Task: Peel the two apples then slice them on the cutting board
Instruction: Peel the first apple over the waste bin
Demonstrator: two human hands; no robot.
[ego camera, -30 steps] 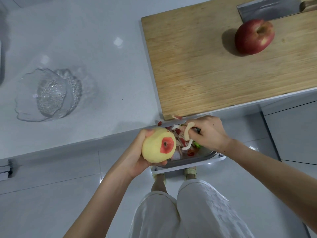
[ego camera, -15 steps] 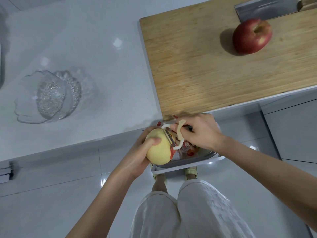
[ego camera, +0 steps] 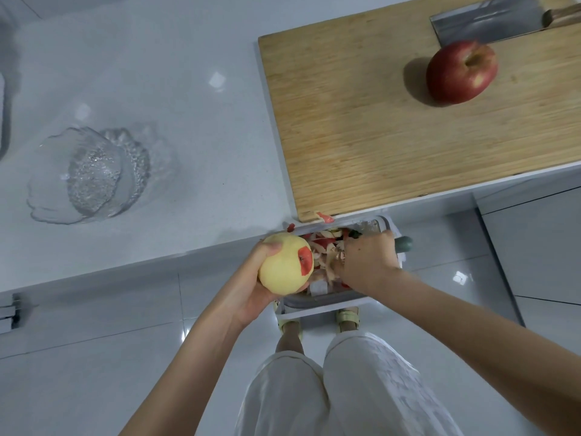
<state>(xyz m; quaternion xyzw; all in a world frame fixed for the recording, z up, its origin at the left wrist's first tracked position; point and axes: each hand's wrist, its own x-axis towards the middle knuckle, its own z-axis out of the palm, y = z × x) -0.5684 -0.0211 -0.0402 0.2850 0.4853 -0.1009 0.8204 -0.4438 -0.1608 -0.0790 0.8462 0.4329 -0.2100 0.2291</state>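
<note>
Containers first. A grey-rimmed waste bin [ego camera: 327, 305] stands on the floor [ego camera: 94, 372] at lower centre of the frame, just below the tabletop [ego camera: 188, 121] edge. It holds a heap of red and pale apple peelings [ego camera: 323, 243]. At mid left a clear, textured glass bowl [ego camera: 91, 174] with a scalloped rim sits on the tabletop. We cannot tell whether it is one bowl or two nested.

The left hand [ego camera: 251, 287] cups the peeled apple [ego camera: 284, 267] from below and behind, thumb over its top, holding it at the left rim of the bin. The flesh is pale yellow, with one red patch of skin on the side facing the bin.

The right hand [ego camera: 367, 265] is over the bin, back upward, fingers curled round a green-handled tool [ego camera: 404, 244]. Only the handle end shows beyond the hand; the working end is hidden. A pale strip of peel [ego camera: 330, 265] hangs at the fingers.

The wooden cutting board [ego camera: 377, 136] fills the upper right, its near edge at the tabletop edge. On it, toward the far right, lies the whole red apple [ego camera: 460, 72], unpeeled, stem hollow upward. A cleaver [ego camera: 484, 20] lies just behind that apple, wooden handle toward the right border. A red scrap of peel [ego camera: 325, 218] clings to the board's lower left corner.

White trousers [ego camera: 345, 388] and pale sandals [ego camera: 347, 316] show at bottom centre.
</note>
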